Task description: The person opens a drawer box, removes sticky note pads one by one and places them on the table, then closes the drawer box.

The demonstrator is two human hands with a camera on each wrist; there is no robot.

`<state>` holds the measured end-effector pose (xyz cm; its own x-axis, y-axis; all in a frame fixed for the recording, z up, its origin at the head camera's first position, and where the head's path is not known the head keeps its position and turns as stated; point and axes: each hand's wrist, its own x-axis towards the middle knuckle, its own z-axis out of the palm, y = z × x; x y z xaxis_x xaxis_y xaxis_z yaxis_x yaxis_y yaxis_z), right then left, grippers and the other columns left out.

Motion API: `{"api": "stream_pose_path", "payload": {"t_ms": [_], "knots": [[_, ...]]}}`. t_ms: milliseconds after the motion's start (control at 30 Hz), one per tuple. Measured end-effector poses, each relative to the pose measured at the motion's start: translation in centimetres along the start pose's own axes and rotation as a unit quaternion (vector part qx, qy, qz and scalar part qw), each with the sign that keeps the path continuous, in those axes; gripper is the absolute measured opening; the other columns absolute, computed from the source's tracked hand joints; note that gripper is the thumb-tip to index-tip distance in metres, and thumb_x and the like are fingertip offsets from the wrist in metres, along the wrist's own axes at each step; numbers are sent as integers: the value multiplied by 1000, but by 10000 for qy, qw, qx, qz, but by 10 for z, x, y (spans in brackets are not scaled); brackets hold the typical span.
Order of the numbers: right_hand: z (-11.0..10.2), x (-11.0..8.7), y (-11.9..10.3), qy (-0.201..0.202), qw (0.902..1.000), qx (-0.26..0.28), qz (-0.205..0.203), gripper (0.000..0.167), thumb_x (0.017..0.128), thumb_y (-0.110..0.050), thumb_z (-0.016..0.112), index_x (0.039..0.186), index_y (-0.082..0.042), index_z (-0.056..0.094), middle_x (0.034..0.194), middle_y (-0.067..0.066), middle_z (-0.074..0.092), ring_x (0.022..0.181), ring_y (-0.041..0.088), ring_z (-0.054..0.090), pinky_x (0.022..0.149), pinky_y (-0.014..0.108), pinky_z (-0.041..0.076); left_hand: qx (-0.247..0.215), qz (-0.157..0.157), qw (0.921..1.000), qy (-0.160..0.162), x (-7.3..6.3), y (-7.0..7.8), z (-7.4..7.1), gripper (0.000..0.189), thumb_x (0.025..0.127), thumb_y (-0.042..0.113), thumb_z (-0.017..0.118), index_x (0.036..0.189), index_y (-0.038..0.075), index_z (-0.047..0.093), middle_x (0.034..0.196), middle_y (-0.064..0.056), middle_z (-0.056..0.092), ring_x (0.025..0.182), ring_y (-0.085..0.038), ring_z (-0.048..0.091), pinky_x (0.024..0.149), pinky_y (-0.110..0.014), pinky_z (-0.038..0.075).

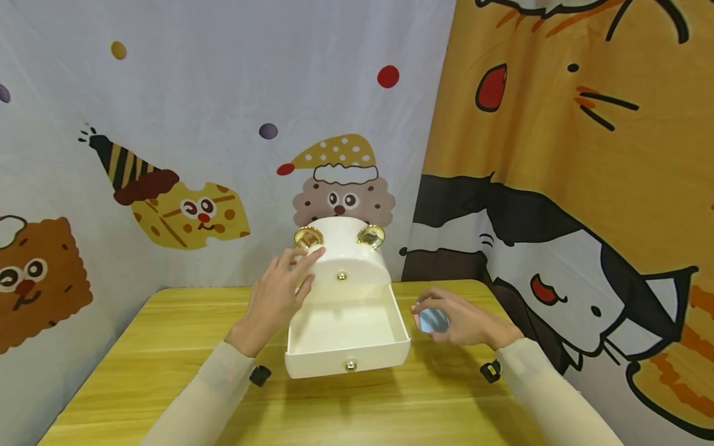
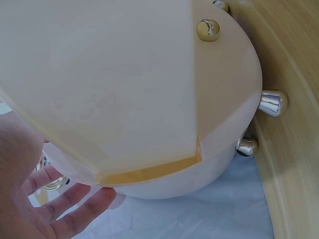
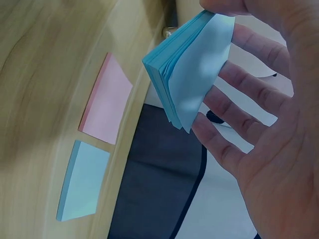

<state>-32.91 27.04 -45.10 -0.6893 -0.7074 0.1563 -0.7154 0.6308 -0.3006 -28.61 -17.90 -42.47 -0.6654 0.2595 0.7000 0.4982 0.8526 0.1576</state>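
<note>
A cream-white box [image 1: 362,263] with a rounded top and gold trim stands on the table, its drawer [image 1: 346,322] pulled out toward me. Nothing lies in the drawer. My left hand [image 1: 276,294] is at the box's upper left side, fingers loosely spread; in the left wrist view its fingertips touch or nearly touch the white shell. Right of the drawer, my right hand [image 1: 465,316] pinches a pad of blue sticky notes [image 3: 199,69] between thumb and fingers, above the table. The pad's sheets fan slightly apart at one edge.
A pink sticky-note pad [image 3: 105,102] and a light blue pad [image 3: 84,180] lie on the wooden table [image 1: 184,328] near its edge. Gold knobs [image 1: 350,365] stick out from the drawer front and box. Printed curtains [image 1: 212,74] hang behind and to the right.
</note>
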Motion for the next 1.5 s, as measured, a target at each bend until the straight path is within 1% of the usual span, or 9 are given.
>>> {"api": "stream_pose_path", "payload": {"t_ms": [200,467,667,733,900,1033,1167,1267,1500], "knots": [[4,0,5,-95,9998,144,37,61,86,-11,96,140,-35,81,152,5,69,128,25,67,99,43,63,-19,-45,10000,-38,0,1,-1,61,114,21,79,171,32,61,152,-15,67,118,-36,72,53,-26,43],[12,-2,10,-270,9996,53,-62,58,87,-11,95,136,-37,80,153,6,70,135,28,66,101,43,62,-15,-63,9999,-106,1,0,-1,60,115,22,77,172,33,60,153,-14,66,120,-36,72,53,-27,44],[19,-4,12,-389,9992,64,-90,54,86,-11,94,136,-28,83,154,8,70,144,35,65,108,51,62,-10,-49,9999,-147,1,-1,0,61,115,21,77,172,33,60,152,-13,66,120,-36,71,54,-29,48],[22,-4,13,-406,9991,52,-101,53,86,-12,94,136,-24,83,152,5,71,146,34,65,111,55,61,-5,-43,9999,-155,1,-1,0,61,115,21,77,172,33,59,152,-13,66,121,-36,71,54,-29,48],[26,-5,14,-440,9990,-4,-50,54,85,-13,95,137,-22,84,147,-1,71,140,29,67,114,59,60,17,-56,9998,-169,1,-1,0,61,116,22,76,173,33,59,152,-13,65,121,-37,71,54,-29,48],[28,-8,16,-496,9988,-38,4,54,84,-14,96,137,-21,84,148,5,72,136,30,67,109,57,61,21,-32,9999,-129,1,-2,1,60,115,21,77,172,32,60,152,-14,66,121,-37,72,54,-29,47],[31,-10,18,-566,9984,-46,44,53,84,-14,97,135,-22,84,147,5,72,134,29,68,107,55,62,40,-8,9999,-93,1,-2,2,60,115,21,78,171,31,61,151,-14,66,120,-37,72,53,-28,47],[33,-11,20,-631,9980,-43,56,53,84,-14,97,135,-22,85,146,1,71,134,27,68,111,57,62,40,21,10000,-47,1,-1,2,60,114,20,78,171,31,61,150,-14,67,119,-37,72,53,-28,47],[36,-13,22,-803,9967,2,146,55,82,-13,97,135,-23,85,147,0,71,138,29,68,118,63,59,29,84,9999,75,1,-1,2,60,113,18,79,169,30,63,148,-15,67,117,-37,73,53,-28,46]]}}
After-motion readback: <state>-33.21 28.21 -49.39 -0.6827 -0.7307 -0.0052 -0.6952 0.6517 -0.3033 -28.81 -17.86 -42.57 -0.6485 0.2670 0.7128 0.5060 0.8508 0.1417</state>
